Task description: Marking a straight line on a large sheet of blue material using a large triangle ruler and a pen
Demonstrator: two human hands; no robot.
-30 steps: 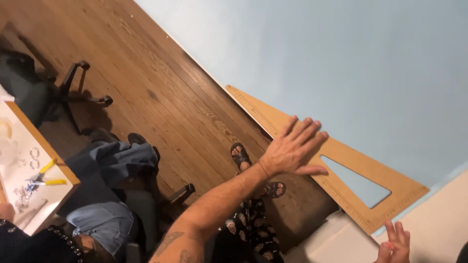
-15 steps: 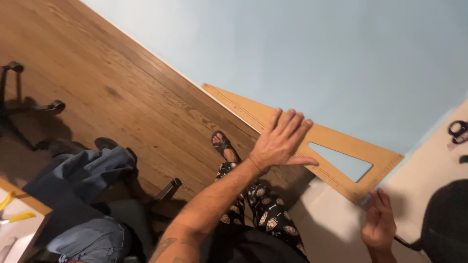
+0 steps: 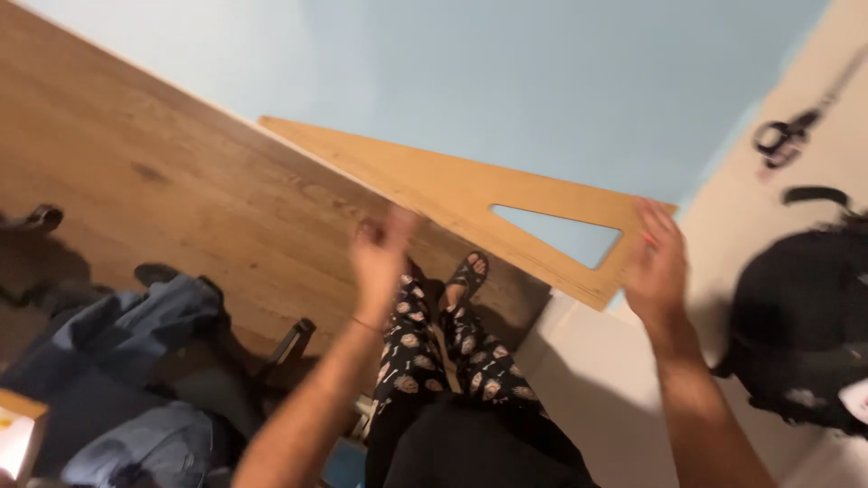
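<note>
Hands flank the wooden triangle: right hand grips its corner; left hand, blurred, grip unclear.

Just one likely label out here: a small white tag at the far right edge, low down, sitting against the black bag on the counter, cut off by the frame and too blurred to read as more than a pale, roughly rectangular patch. Down in the bottom left corner, a white sheet with a yellow-orange border, also clipped by the frame, impossible to tell whether label, package or plain paper.
</note>
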